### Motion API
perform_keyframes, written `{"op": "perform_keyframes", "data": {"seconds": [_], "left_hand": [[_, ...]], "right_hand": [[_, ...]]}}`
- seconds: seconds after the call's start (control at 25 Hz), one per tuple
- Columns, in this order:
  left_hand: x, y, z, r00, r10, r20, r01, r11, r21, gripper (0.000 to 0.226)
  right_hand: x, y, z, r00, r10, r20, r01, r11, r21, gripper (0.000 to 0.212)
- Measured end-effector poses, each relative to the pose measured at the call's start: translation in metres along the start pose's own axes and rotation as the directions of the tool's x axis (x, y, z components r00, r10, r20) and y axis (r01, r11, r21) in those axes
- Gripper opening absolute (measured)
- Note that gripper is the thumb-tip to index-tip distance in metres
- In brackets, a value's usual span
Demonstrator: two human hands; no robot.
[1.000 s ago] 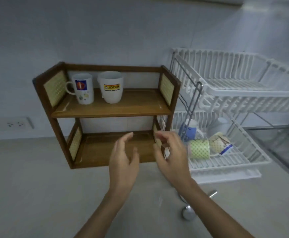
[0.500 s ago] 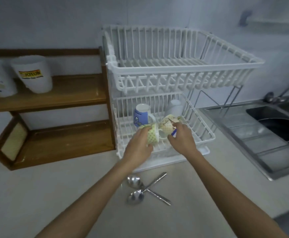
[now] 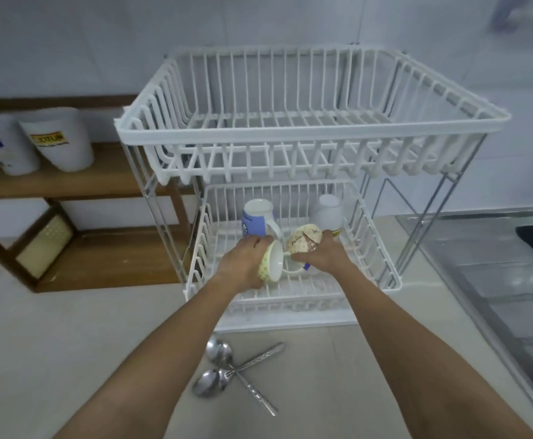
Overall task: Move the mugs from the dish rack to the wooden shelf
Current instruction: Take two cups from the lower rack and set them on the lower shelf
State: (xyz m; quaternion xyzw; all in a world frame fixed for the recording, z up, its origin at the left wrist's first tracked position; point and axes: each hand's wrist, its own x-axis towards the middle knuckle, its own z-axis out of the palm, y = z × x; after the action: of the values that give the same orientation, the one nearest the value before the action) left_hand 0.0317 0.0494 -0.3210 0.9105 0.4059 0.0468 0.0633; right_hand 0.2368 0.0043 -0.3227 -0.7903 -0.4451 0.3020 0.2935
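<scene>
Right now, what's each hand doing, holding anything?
Left hand: closed on the green dotted mug, lower tier of the dish rack.
Right hand: closed on the beige patterned mug.

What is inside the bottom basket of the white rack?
Four mugs sit in the bottom basket: a blue mug, a white mug, a green dotted mug in the left hand, and a beige patterned mug under the right hand, partly covered.
</scene>
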Motion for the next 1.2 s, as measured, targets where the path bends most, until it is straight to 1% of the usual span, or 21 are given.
{"op": "perform_keyframes", "data": {"seconds": [0.08,0.12,0.2,0.28,0.32,0.36,0.44,0.52,0.6,0.68,0.76,0.88,0.96,1.04,1.08,1.12,1.2], "left_hand": [[-0.004,0.004,0.0,0.998,-0.054,-0.025,0.053,0.998,-0.02,0.098],[-0.007,0.006,-0.002,0.995,-0.09,-0.051,0.087,0.994,-0.06,0.097],[-0.018,0.009,-0.011,0.973,-0.187,-0.137,0.159,0.968,-0.193,0.096],[-0.036,0.016,-0.024,0.927,-0.288,-0.242,0.18,0.905,-0.385,0.097],[-0.053,0.018,-0.033,0.904,-0.327,-0.274,0.165,0.86,-0.483,0.096],[-0.065,0.025,-0.038,0.89,-0.352,-0.29,0.136,0.812,-0.568,0.095],[-0.1,0.03,-0.049,0.869,-0.395,-0.298,0.089,0.718,-0.69,0.091],[-0.143,0.027,-0.056,0.855,-0.421,-0.304,0.048,0.647,-0.761,0.088],[-0.182,0.018,-0.06,0.816,-0.463,-0.344,0.018,0.616,-0.787,0.088],[-0.218,-0.002,-0.062,0.763,-0.52,-0.383,0.013,0.605,-0.796,0.087],[-0.247,-0.029,-0.065,0.7,-0.599,-0.39,0.054,0.588,-0.807,0.085],[-0.277,-0.078,-0.071,0.573,-0.739,-0.354,0.152,0.52,-0.841,0.086],[-0.289,-0.114,-0.073,0.502,-0.799,-0.331,0.188,0.474,-0.86,0.083],[-0.3,-0.15,-0.077,0.446,-0.842,-0.304,0.222,0.433,-0.873,0.078],[-0.303,-0.167,-0.078,0.428,-0.855,-0.291,0.25,0.421,-0.872,0.079],[-0.304,-0.183,-0.079,0.42,-0.863,-0.279,0.281,0.416,-0.865,0.082],[-0.301,-0.212,-0.078,0.432,-0.863,-0.262,0.339,0.425,-0.839,0.087]], "right_hand": [[-0.002,-0.001,0.001,0.999,0.014,-0.044,-0.016,0.999,-0.048,0.087],[-0.003,0.0,0.001,0.997,0.011,-0.071,-0.015,0.998,-0.055,0.085],[-0.009,0.0,0.002,0.99,-0.023,-0.139,0.024,1.0,0.006,0.082],[-0.02,0.0,-0.004,0.979,-0.059,-0.197,0.098,0.976,0.194,0.086],[-0.031,-0.003,-0.006,0.977,-0.088,-0.192,0.144,0.944,0.296,0.089],[-0.04,-0.001,-0.015,0.977,-0.129,-0.169,0.187,0.9,0.393,0.091],[-0.062,-0.006,-0.03,0.96,-0.271,-0.071,0.267,0.807,0.527,0.087],[-0.089,-0.017,-0.043,0.906,-0.42,0.052,0.327,0.771,0.547,0.08],[-0.114,-0.033,-0.052,0.828,-0.527,0.191,0.372,0.772,0.516,0.079],[-0.139,-0.055,-0.045,0.719,-0.598,0.353,0.393,0.769,0.504,0.081],[-0.164,-0.084,-0.025,0.613,-0.634,0.471,0.388,0.761,0.519,0.081],[-0.196,-0.131,0.029,0.514,-0.678,0.525,0.427,0.733,0.529,0.078],[-0.212,-0.153,0.072,0.485,-0.71,0.511,0.443,0.703,0.556,0.082],[-0.225,-0.167,0.119,0.491,-0.72,0.491,0.437,0.691,0.576,0.086],[-0.227,-0.173,0.141,0.515,-0.716,0.471,0.434,0.692,0.577,0.087],[-0.228,-0.178,0.161,0.549,-0.709,0.444,0.433,0.695,0.574,0.088],[-0.224,-0.189,0.196,0.637,-0.673,0.375,0.423,0.713,0.56,0.087]]}}
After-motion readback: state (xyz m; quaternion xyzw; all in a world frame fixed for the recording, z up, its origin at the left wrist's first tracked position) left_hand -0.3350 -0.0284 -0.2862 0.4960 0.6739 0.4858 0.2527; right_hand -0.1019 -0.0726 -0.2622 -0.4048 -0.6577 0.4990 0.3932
